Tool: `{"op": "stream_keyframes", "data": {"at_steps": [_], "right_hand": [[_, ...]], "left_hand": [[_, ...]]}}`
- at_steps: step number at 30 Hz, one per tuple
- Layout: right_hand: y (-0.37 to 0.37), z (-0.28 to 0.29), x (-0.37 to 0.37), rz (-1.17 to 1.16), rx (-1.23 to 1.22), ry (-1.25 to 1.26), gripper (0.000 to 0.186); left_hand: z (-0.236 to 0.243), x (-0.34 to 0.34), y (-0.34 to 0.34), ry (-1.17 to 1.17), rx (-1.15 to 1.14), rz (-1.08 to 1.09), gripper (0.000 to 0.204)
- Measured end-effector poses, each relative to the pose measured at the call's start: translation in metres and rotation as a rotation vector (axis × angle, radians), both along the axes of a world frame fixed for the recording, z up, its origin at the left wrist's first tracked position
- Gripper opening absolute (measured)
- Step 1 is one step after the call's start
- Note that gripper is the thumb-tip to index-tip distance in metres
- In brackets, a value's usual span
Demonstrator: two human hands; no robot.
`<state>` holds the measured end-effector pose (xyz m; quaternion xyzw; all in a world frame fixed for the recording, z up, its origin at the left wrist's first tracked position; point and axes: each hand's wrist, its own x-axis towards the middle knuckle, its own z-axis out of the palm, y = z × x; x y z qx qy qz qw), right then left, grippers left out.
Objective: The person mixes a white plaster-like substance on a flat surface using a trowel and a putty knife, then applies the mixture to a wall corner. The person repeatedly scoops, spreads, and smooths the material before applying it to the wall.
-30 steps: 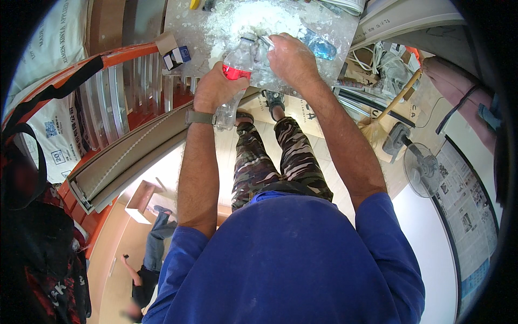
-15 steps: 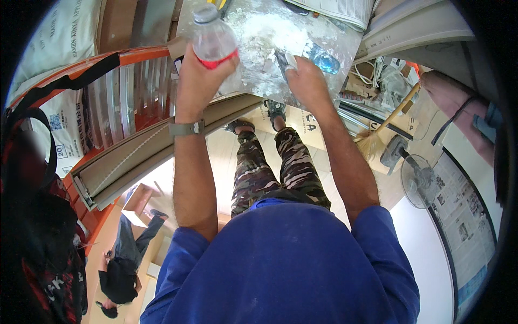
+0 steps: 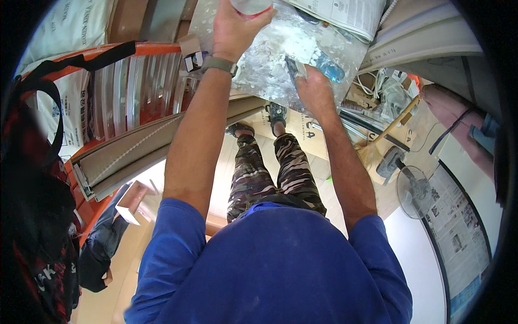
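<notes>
The left hand (image 3: 234, 29) is raised high, fingers wrapped round the base of a clear plastic bottle (image 3: 251, 5) with a red band, which sits right at the top edge of the view and is mostly cut off; the right hand (image 3: 313, 89) is lower, closed on the edge of a big clear plastic bag (image 3: 270, 59) stuffed with crushed bottles, a blue-tinted one (image 3: 328, 66) showing just beside the knuckles; the bag rests against an orange ladder (image 3: 116, 97) on the left and folded newspaper (image 3: 345, 13) above; below, the person's sandalled feet (image 3: 259, 121) stand on pale flooring, with a standing fan (image 3: 413, 186) and a broom (image 3: 386, 135) off to the right. From where I stand the risk looks plain enough; the bottle is held only by its lower end and could slip or tip out of that hand; the bag is pinched at one spot, so if the grip slackens or the thin plastic tears, the mouth could sag and bottles spill toward the feet; the cluttered floor leaves little room to step back.
</notes>
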<state>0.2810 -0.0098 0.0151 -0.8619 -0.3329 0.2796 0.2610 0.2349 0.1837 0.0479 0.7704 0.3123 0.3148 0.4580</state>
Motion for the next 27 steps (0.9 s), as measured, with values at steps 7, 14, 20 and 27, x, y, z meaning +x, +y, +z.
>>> {"op": "stream_keyframes", "data": {"at_steps": [7,14,20,27], "right_hand": [[0.027,0.015,-0.006,0.256,0.107,-0.308,0.026],[0.030,-0.005,-0.027,0.587,-0.113,-0.436,0.022],[0.030,0.017,0.001,0.289,-0.070,-0.279,0.024],[0.037,-0.002,-0.009,0.323,-0.142,-0.329,0.028]], "left_hand": [[0.009,0.009,-0.001,0.010,0.102,-0.065,0.052],[0.012,0.012,0.003,0.124,0.109,-0.093,0.063],[-0.005,0.002,0.009,0.157,0.284,0.021,0.083],[0.018,0.004,0.006,0.111,0.109,-0.043,0.081]]}}
